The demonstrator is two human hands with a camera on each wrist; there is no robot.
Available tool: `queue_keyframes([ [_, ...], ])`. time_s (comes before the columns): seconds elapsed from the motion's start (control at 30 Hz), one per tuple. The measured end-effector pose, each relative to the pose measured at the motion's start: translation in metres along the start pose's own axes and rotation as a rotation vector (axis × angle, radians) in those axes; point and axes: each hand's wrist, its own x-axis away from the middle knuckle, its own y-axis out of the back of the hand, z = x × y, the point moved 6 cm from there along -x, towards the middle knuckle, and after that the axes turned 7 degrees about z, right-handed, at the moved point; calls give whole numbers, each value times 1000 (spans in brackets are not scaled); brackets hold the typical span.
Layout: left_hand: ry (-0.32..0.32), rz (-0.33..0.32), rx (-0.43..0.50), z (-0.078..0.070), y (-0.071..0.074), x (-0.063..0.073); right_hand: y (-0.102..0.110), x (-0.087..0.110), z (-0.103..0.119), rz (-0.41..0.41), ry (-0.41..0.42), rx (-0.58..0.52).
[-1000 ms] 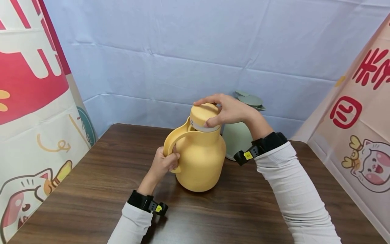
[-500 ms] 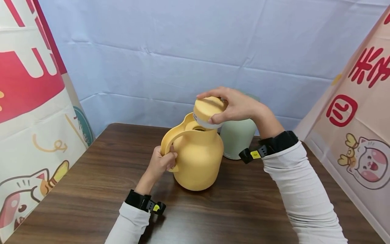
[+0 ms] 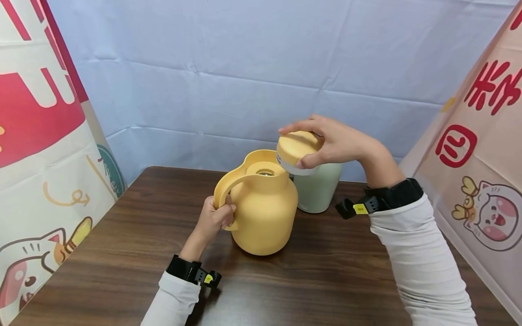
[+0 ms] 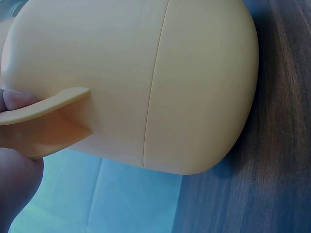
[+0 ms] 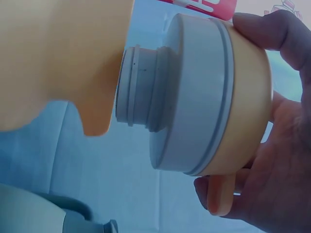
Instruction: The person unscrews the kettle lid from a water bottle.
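Observation:
A yellow thermos jug [image 3: 265, 213] stands upright on the table, its round mouth [image 3: 266, 173] uncovered. My left hand [image 3: 214, 216] grips the jug's side handle; in the left wrist view the thumb and a finger wrap the handle [image 4: 53, 103]. Up and to the right of the mouth, my right hand [image 3: 340, 141] holds the lid [image 3: 299, 146], which has a yellow top over a white band. The right wrist view shows the lid's narrower ridged stopper [image 5: 141, 87] pointing toward the jug's rim, and a small yellow tab [image 5: 221, 194] on the lid's edge beside my fingers.
A pale green jug [image 3: 318, 194] stands behind and to the right of the yellow one, partly covered by the lid and right hand. The dark wooden table [image 3: 326, 271] meets a light blue cloth [image 3: 195, 90] at the back. Printed cloths hang at both sides.
My right hand has lifted the lid off the jug's mouth and carried it to the right. My left hand keeps its grip on the handle, and the jug has barely shifted.

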Motion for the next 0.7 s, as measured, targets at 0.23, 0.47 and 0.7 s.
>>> queue_keyframes([
  [0.23, 0, -5, 1, 0, 0, 1, 0, 15, -11, 10, -56, -4],
  [0.47, -12, 1, -5, -2, -1, 1, -3, 29, -22, 24, -79, 35],
  [0.7, -4, -1, 4, -2, -2, 0, -14, 42, -30, 80, -110, 51],
])
